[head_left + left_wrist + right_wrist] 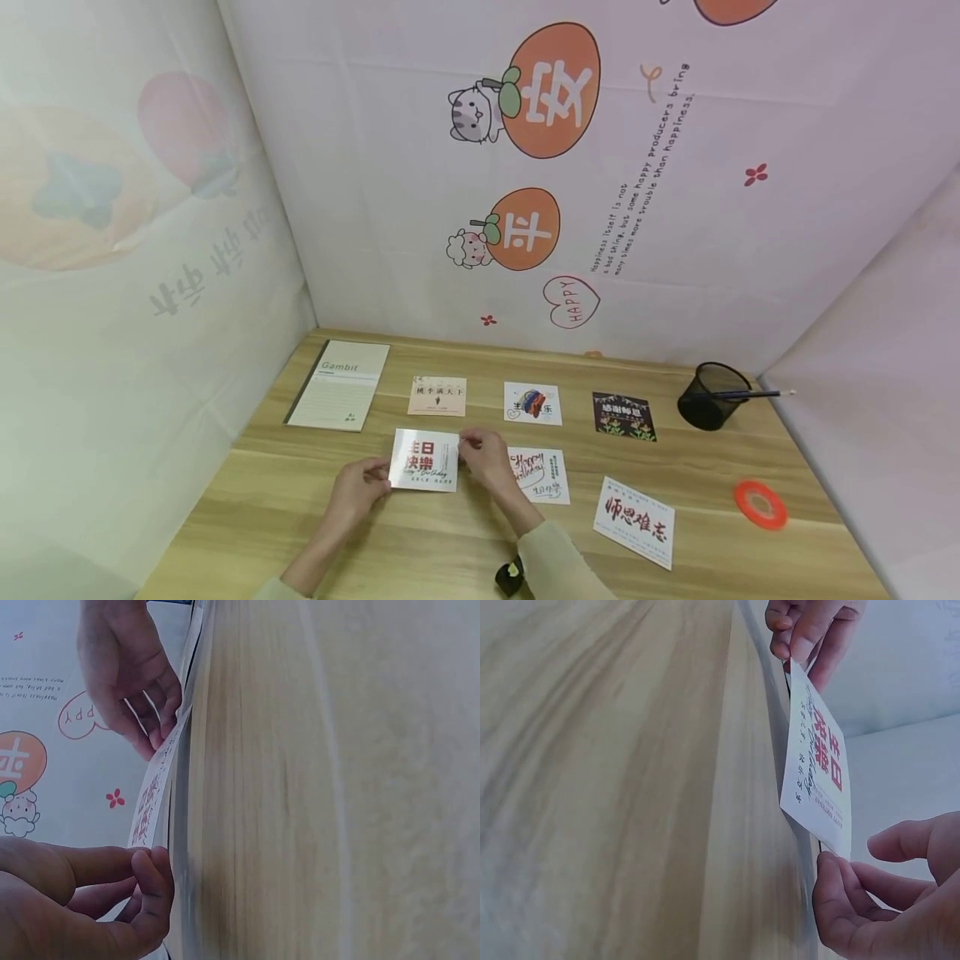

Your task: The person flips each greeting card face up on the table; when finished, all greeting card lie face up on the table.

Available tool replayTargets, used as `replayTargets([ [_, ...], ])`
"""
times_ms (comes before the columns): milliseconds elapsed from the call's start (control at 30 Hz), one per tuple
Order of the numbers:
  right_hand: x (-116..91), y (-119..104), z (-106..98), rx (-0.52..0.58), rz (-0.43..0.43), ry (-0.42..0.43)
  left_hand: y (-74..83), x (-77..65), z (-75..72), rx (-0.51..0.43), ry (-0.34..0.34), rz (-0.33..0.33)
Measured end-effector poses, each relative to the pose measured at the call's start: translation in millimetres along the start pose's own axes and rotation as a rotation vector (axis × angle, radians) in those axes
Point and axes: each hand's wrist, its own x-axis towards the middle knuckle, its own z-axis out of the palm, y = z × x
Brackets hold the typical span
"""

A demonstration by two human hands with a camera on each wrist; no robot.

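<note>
A white birthday card (424, 460) with red characters is held tilted, just above the wooden table (255, 533). My left hand (358, 492) pinches its left edge between thumb and finger. At the opposite edge, near the upper corner, my right hand (487, 460) grips it with its fingertips. The right wrist view shows the card's printed face (821, 761) between both hands, with one digit of the right hand (892, 892) standing off the card. Seen almost edge-on in the left wrist view, the card (152, 791) spans from one hand to the other.
Other cards lie around: a beige one (437, 397), a burger-like print (532, 403), a dark one (624, 416), a red-script one (551, 477), partly covered, and another (636, 522). A notebook (337, 387), pencil cup (708, 398), red tape roll (760, 505) and small black object (509, 577) surround them.
</note>
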Motion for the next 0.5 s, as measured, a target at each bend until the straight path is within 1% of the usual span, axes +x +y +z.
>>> replayTargets([
  [133, -0.6, -1.9, 1.1, 0.018, 0.028, -0.015, -0.5, -0.3, 0.2, 0.0, 0.011, 0.0],
  [333, -1.6, -3.3, 2.8, 0.039, 0.035, -0.027, 0.9, -0.4, 0.2, 0.008, 0.035, 0.004],
  [500, -4.3, -4.4, 2.9, 0.028, 0.048, -0.031, -1.0, 1.2, -0.1, 0.029, 0.003, 0.01],
])
